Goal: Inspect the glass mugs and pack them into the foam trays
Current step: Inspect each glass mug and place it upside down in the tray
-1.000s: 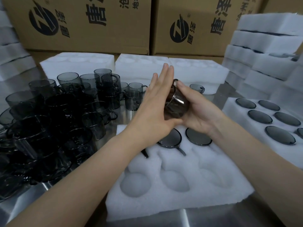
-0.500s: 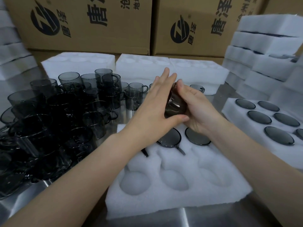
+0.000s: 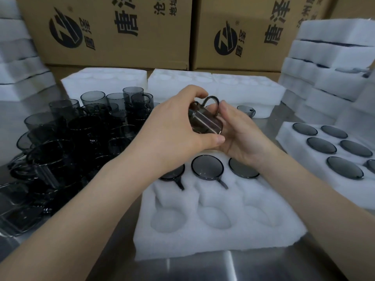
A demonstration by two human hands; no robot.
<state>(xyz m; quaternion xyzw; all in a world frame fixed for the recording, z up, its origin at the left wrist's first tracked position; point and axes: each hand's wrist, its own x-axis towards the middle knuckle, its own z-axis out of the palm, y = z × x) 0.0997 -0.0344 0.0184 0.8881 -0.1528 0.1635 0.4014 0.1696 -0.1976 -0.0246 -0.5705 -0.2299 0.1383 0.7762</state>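
We log two brown cardboard boxes along the back, side by side with their edges meeting: left box (image 3: pixel 121 55), right box (image 3: pixel 255 57). Each has a round black logo, left logo (image 3: pixel 66 30) and right logo (image 3: pixel 225 39), plus big black Chinese characters. More cardboard (image 3: pixel 233 72) shows beneath them. A brushed metal tabletop (image 3: pixel 203 266) fills the foreground, with pale glare streaks.

Brown cardboard cartons (image 3: pixel 125 57) printed with black logos and Chinese characters line the back of a reflective stainless-steel surface (image 3: pixel 203 268).
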